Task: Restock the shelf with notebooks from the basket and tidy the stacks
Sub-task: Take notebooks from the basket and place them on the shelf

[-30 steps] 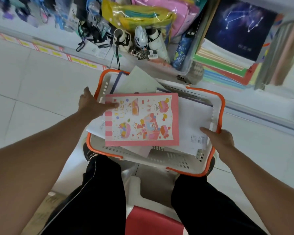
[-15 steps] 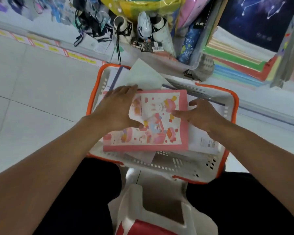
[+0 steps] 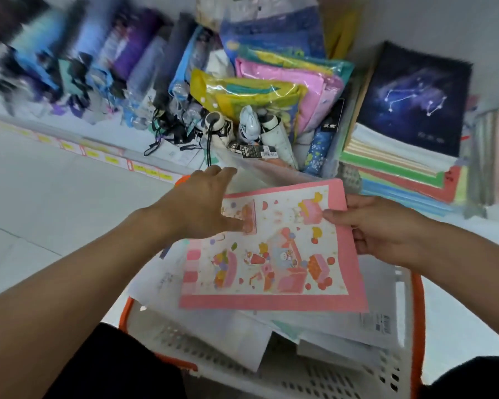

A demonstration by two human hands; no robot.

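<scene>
- Pink cartoon notebook (image 3: pixel 271 251): right hand (image 3: pixel 386 228) pinches its right edge; left hand (image 3: pixel 202 203), fingers straight, presses its top-left corner.
- It may slip back into the white orange-rimmed basket (image 3: pixel 415 312) below if that thin pinch loosens.

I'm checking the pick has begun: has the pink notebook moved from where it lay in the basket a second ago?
Yes. The pink notebook has come up off the papers, its far edge now past the basket rim toward the shelf stack, held by the right hand.
</scene>
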